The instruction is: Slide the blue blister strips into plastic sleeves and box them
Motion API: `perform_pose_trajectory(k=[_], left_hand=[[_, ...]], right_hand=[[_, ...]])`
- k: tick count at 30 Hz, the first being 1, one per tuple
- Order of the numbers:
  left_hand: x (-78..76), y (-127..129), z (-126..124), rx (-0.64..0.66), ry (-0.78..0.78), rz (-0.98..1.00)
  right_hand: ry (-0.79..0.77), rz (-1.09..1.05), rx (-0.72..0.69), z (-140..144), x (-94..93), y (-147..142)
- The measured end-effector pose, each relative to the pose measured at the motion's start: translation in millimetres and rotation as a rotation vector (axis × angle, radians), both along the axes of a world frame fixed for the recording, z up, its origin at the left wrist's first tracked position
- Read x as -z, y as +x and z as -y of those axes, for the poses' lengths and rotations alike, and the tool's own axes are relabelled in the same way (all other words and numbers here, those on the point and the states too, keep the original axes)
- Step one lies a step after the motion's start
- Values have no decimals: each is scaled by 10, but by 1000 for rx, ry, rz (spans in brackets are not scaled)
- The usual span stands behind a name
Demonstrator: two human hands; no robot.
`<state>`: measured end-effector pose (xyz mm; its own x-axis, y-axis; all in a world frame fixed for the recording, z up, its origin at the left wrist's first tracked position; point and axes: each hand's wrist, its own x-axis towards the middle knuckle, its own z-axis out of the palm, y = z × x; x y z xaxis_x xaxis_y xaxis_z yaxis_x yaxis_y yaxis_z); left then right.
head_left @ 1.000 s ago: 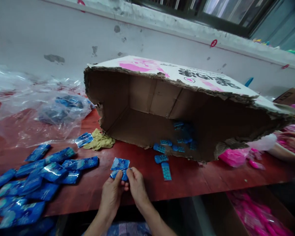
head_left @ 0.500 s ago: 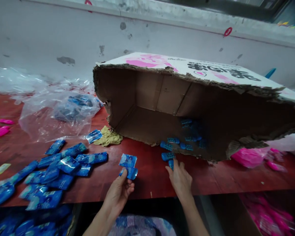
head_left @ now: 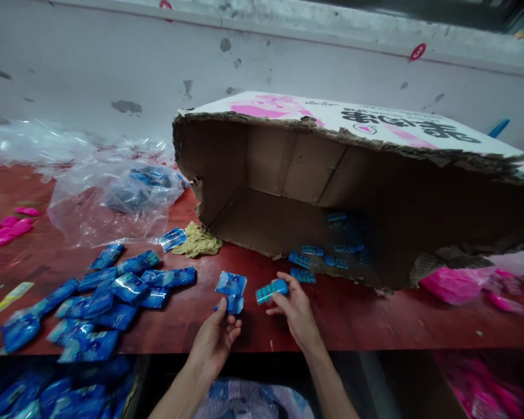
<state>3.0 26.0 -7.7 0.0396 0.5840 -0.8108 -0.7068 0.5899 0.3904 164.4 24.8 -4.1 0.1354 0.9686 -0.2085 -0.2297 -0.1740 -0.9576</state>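
The left thumb and fingers are clamped on the near edge of a blue wrapper (head_left: pixel 234 305), the left hand (head_left: pixel 213 338) palm inward above the table edge. A few more wrappers (head_left: pixel 230 283) show just past it; whether they touch the held one, I cannot tell. The right hand (head_left: pixel 297 314) pinches a blue block (head_left: pixel 272 290) between thumb and fingers, its teal studded end pointing left toward the wrapper, with a gap between the two.

Just past the right hand, another block (head_left: pixel 303 275) lies on the red table (head_left: pixel 174 329) at the mouth of a torn carton (head_left: pixel 266 160). More blocks (head_left: pixel 312 250) sit in the carton, the deeper ones dim. The carton lies on its side, white and pink print on top.

To the left of the left hand is a heap of filled blue packets (head_left: pixel 128 290). Beyond it, a flat sachet (head_left: pixel 173 238) touches a crumpled yellow cloth (head_left: pixel 198 240), near a clear bag (head_left: pixel 81 209) with blue things inside. Pink pieces (head_left: pixel 13 228) and a yellow strip (head_left: pixel 12 295) lie at far left.

At right, a pink bag (head_left: pixel 456 285) rests by the carton. Below the table, blue packs (head_left: pixel 61 396) fill the left and pink goods (head_left: pixel 480 387) the right.
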Motion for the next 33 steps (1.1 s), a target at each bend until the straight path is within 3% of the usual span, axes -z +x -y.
perform_pose_trajectory(k=[3, 8, 27, 33], left_hand=[[-6, 7, 7, 8, 27, 7], [-18, 12, 34, 27, 60, 13], [87, -16, 74, 13, 335, -34], [91, -23, 64, 39, 315, -18]], right_hand=[[44, -161, -70, 95, -59, -83], [74, -154, -140, 124, -36, -188], [121, 23, 6, 248, 27, -337], [241, 191, 73, 346, 226, -464]])
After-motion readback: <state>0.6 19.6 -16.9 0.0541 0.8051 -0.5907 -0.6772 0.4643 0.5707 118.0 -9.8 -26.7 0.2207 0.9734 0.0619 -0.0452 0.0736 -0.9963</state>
